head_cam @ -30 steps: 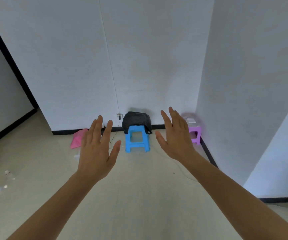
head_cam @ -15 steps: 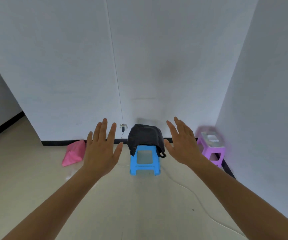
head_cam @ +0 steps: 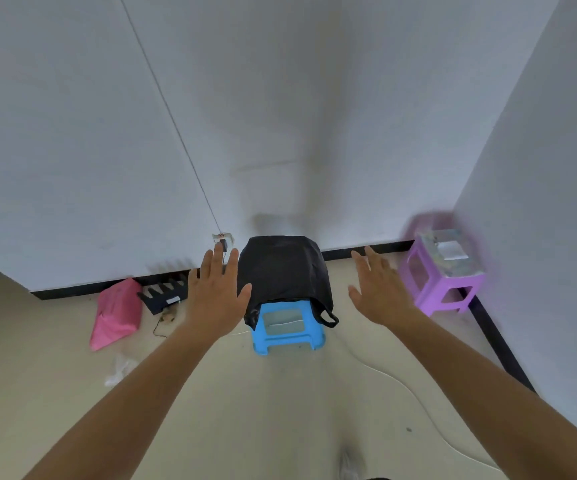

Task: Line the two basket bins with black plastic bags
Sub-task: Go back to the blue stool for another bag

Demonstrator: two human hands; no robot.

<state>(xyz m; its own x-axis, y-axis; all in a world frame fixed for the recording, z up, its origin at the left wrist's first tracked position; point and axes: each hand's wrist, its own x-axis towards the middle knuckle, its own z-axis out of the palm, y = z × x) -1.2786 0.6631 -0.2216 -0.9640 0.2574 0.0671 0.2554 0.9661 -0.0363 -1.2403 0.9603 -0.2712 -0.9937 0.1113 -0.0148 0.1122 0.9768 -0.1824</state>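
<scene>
Bare left hand (head_cam: 215, 299) and right hand (head_cam: 380, 292) reach out flat, fingers spread, holding nothing, either side of the blue stool (head_cam: 287, 329). On that stool sits the black-bagged bin (head_cam: 283, 271); purple stool (head_cam: 444, 275) to its right.

Bare corner of an unfurnished interior room, seen from head height.

Plain white walls (head_cam: 72, 150) meet a pale beige floor (head_cam: 280, 410) along a black skirting board (head_cam: 359, 250). Furnishing is limited to two small plastic stools, a blue stool (head_cam: 287, 329) and a purple stool (head_cam: 444, 275). A wall socket (head_cam: 223, 238), a loose white cable (head_cam: 415, 400) and a pink bag (head_cam: 117, 315) on the floor suggest a spare or vacant domestic space; its exact use cannot be told.
</scene>
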